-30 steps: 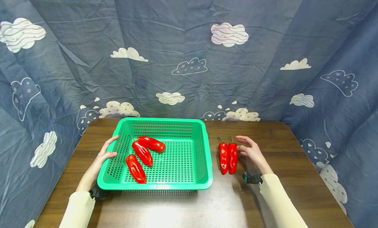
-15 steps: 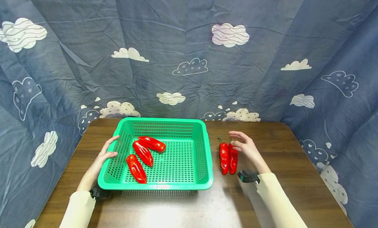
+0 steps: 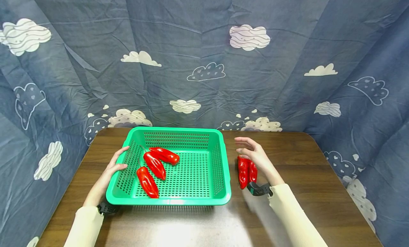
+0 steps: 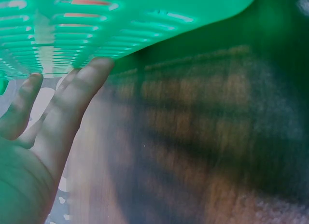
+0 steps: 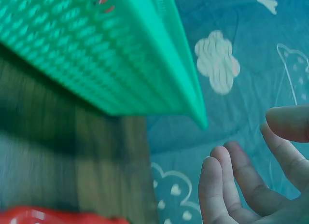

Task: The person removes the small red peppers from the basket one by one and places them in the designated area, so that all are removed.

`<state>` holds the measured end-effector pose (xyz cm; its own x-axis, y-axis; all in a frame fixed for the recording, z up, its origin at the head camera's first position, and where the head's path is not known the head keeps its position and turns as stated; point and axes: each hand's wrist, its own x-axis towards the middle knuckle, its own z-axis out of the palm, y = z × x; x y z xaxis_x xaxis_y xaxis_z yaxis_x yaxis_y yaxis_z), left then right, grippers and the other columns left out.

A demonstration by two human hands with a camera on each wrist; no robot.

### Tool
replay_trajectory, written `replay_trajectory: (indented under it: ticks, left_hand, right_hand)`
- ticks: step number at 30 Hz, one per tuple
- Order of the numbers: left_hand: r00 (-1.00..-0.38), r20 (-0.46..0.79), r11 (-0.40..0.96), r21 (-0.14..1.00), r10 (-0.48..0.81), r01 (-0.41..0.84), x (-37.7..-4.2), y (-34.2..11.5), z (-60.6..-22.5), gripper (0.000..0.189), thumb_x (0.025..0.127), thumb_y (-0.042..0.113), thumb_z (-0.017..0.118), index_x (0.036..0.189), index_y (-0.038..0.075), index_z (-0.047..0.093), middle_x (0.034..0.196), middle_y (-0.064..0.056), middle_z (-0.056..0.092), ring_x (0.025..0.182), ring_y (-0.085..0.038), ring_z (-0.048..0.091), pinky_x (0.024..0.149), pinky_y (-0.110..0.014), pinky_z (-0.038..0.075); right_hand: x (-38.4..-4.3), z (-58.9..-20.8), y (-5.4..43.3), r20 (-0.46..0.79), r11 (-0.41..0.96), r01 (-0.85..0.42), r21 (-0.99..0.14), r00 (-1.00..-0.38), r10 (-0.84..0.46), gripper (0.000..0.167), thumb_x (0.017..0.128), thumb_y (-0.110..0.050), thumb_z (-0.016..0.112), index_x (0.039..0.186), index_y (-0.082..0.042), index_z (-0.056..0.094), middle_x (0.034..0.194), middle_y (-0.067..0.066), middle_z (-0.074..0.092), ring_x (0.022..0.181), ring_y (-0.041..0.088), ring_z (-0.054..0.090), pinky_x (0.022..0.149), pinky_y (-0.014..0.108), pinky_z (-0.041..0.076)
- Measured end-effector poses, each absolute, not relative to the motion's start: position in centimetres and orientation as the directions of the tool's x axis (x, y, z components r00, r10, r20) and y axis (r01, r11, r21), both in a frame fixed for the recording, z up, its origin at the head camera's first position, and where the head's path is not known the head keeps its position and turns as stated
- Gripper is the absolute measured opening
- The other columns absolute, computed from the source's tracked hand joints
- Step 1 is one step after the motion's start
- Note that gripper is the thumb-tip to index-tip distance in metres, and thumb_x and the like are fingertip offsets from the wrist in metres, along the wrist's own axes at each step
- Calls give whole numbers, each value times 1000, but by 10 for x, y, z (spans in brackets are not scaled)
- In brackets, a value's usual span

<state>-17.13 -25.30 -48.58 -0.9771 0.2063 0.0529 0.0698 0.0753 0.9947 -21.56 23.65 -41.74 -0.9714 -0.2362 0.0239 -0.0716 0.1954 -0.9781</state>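
Note:
Against the left side of a green plastic basket lies my left hand, its extended fingers touching the wall; the left wrist view shows these fingers nearly straight beneath the slots. Three red peppers lie in the basket's left half: one in front, one in the middle, one behind. Over the stem ends of two more red peppers, a left one and a right one, my right hand hovers with loosely bent, parted fingers and holds nothing. Their stems are hidden behind it.
A brown wooden table carries everything. Behind it hangs a blue curtain with white clouds. The basket's right wall stands just left of the two loose peppers. A black wrist camera sits under the right wrist.
My right hand has moved left and slightly away from me, from beside the right loose pepper to over the left one's stem end. The left hand, basket and peppers have stayed put.

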Motion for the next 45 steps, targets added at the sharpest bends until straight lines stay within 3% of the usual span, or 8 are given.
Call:
replay_trajectory:
  ticks: [8, 12, 15, 22, 26, 33, 41, 45]
  left_hand:
    - [-978, 7, 88, 996, 209, 26, -170, -253, -485, 61, 96, 8, 39, 152, 25, 22, 152, -14, 11, 117, -8, 38, 88, -20, 39]
    - [-979, 26, 88, 995, 201, 45, -172, -253, -485, 61, 95, 6, 39, 152, 21, 23, 152, -10, 15, 120, -3, 34, 91, -19, 33]
    - [-978, 29, 59, 997, 205, 42, -172, -253, -485, 61, 95, 5, 39, 151, 22, 24, 150, -9, 18, 120, -3, 35, 92, -19, 34]
    - [-979, 13, 98, 995, 201, 34, -170, -253, -485, 61, 95, 6, 39, 152, 23, 23, 152, -13, 13, 115, -7, 39, 87, -20, 39]
    - [-978, 8, 103, 994, 208, 30, -170, -253, -484, 61, 96, 7, 38, 152, 23, 21, 152, -14, 11, 113, -9, 41, 86, -21, 40]
    - [-978, 31, 106, 993, 207, 54, -171, -253, -485, 61, 95, 6, 39, 152, 21, 22, 151, -13, 13, 116, -6, 37, 88, -19, 37]
    - [-978, 31, 102, 993, 208, 53, -171, -253, -486, 61, 95, 6, 39, 152, 22, 23, 151, -10, 15, 118, -5, 35, 89, -18, 36]
    - [-977, 25, 96, 994, 212, 46, -170, -253, -486, 61, 95, 6, 39, 152, 23, 23, 150, -11, 15, 117, -6, 38, 88, -19, 38]
  right_hand:
    - [-216, -409, 206, 42, 131, -84, -988, -953, -300, 42, 91, 2, 52, 132, 9, 46, 128, 29, 51, 105, 37, 57, 91, 51, 45]
    - [-216, -404, 193, 35, 110, -75, -991, -946, -323, 42, 92, 3, 51, 133, 8, 46, 130, 34, 47, 109, 48, 52, 90, 52, 45]
    - [-217, -403, 185, 29, 115, -71, -991, -942, -334, 41, 92, 3, 51, 132, 7, 47, 130, 34, 46, 110, 48, 51, 87, 48, 48]
    - [-218, -403, 171, 25, 124, -72, -990, -936, -351, 40, 91, 3, 53, 131, 7, 48, 126, 27, 52, 95, 19, 61, 88, 51, 46]
    - [-220, -404, 163, 2, 116, -47, -992, -932, -363, 42, 91, 2, 54, 132, 7, 47, 128, 27, 52, 96, 19, 61, 91, 56, 43]
    - [-223, -405, 148, -26, 132, -27, -991, -925, -379, 42, 92, 0, 55, 133, 4, 50, 127, 27, 53, 96, 21, 62, 86, 47, 49]
    - [-225, -413, 129, -24, 74, -7, -997, -916, -399, 41, 90, 3, 52, 131, 8, 48, 127, 30, 51, 103, 36, 57, 90, 59, 42]
    - [-226, -418, 121, -37, 80, 5, -997, -915, -402, 42, 89, 1, 53, 130, 8, 49, 126, 30, 51, 101, 34, 58, 90, 57, 43]
